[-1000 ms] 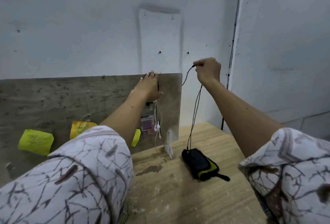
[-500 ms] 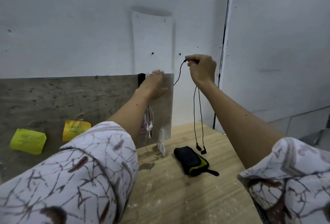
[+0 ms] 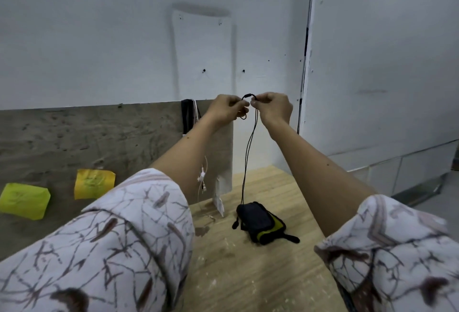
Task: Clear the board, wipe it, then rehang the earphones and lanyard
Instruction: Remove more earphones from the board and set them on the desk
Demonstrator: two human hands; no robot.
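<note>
A grey-brown board (image 3: 99, 137) leans against the white wall. Black earphones (image 3: 249, 152) hang as a thin double cord just off the board's right edge. My left hand (image 3: 227, 107) and my right hand (image 3: 272, 106) both pinch the top of that cord, close together. The earbuds (image 3: 236, 224) dangle near the tabletop. A black lanyard strap (image 3: 187, 115) hangs over the board's top edge, with a white cable (image 3: 202, 177) and a clear badge holder (image 3: 219, 202) below it, partly hidden by my left forearm.
Two sticky notes are stuck to the board, one orange (image 3: 94, 183) and one yellow-green (image 3: 23, 199). A black and green pouch (image 3: 260, 223) lies on the wooden table (image 3: 248, 274). A wall corner with a black cable (image 3: 306, 45) runs at the right.
My left hand left the board's top edge and moved right to join my right hand on the earphone cord. The earphones dropped lower, with the buds beside the pouch.
</note>
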